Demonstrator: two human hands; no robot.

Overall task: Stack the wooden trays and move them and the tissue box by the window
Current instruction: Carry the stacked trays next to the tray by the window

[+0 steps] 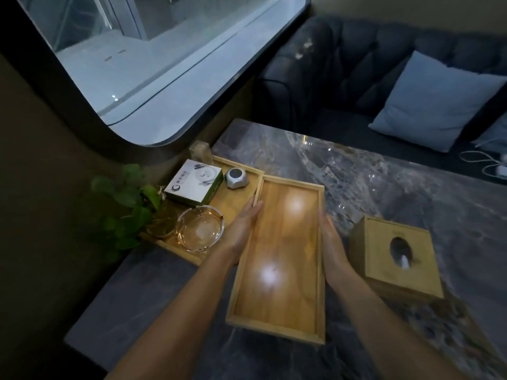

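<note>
A long empty wooden tray (279,259) lies lengthwise in the middle of the grey marble table (384,182). My left hand (241,229) presses flat against its left rim and my right hand (333,242) against its right rim, so both hold it between them. A second wooden tray (236,198) lies to the left, near the window (153,64), carrying several items. The wooden tissue box (395,256) stands just right of my right hand, a white tissue showing in its oval opening.
On the left tray sit a white-and-green box (193,185), a small silver device (236,179), a glass ashtray (199,229) and a leafy plant in a glass (131,204). A dark sofa (343,72) with a light blue cushion (436,102) stands behind the table.
</note>
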